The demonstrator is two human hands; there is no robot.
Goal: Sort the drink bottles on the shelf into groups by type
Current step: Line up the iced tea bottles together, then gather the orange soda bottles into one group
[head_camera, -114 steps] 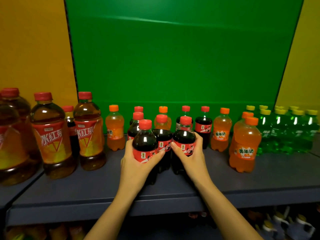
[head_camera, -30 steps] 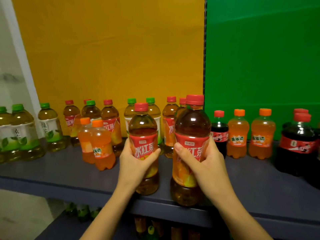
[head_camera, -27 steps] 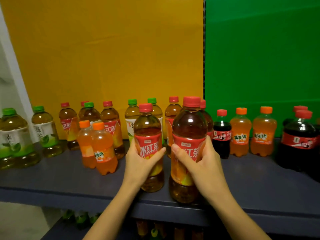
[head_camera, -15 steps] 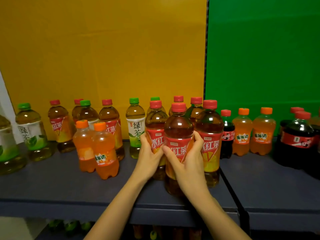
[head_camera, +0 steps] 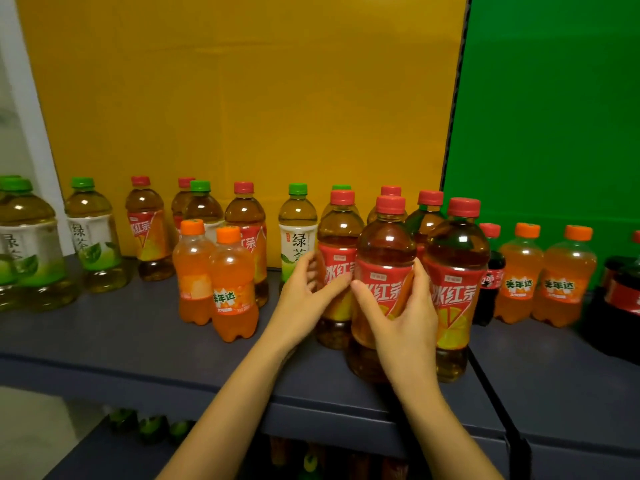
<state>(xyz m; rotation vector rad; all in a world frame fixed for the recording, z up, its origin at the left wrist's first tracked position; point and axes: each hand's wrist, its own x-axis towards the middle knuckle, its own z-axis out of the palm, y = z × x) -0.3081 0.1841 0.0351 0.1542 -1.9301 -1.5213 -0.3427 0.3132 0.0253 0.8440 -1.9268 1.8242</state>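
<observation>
Centre frame on dark grey shelf (head_camera: 104,341): right hand (head_camera: 405,327) fingers clamped round front red-capped amber plastic tea bottle (head_camera: 384,244); left hand (head_camera: 301,299), blurred, fingers curled round second red-capped amber tea bottle (head_camera: 339,237) touching it left-behind. Two small orange soda bottles (head_camera: 232,289) stand just left
</observation>
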